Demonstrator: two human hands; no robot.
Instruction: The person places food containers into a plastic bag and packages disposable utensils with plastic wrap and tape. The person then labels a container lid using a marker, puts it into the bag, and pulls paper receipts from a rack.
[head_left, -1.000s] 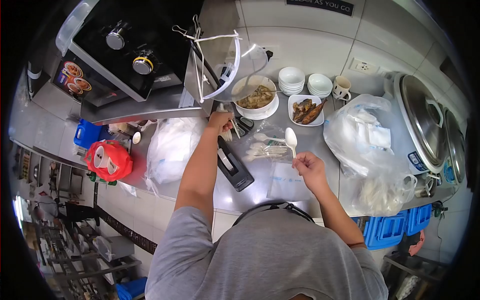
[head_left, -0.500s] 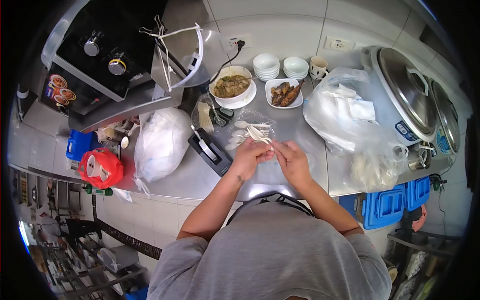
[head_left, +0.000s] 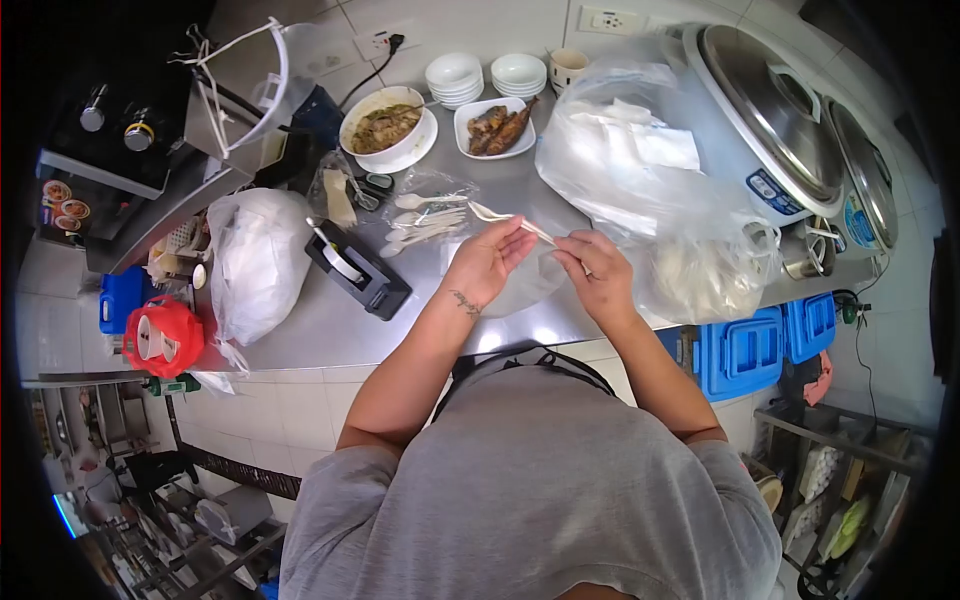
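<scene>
Two hands have drawn apart: left hand [head_left: 484, 266] half-open, right hand [head_left: 598, 270] pinching white cutlery [head_left: 488, 212], two bowl stacks [head_left: 456, 80] beyond.

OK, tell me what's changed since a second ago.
The left hand has let go of the utensil packet by the scissors and come across to the right hand. The right hand's white cutlery, bowl end pointing away from the person earlier, now slants left between both hands. The view has swung too. The tape dispenser and stacked bowls stay put on the counter.
</scene>
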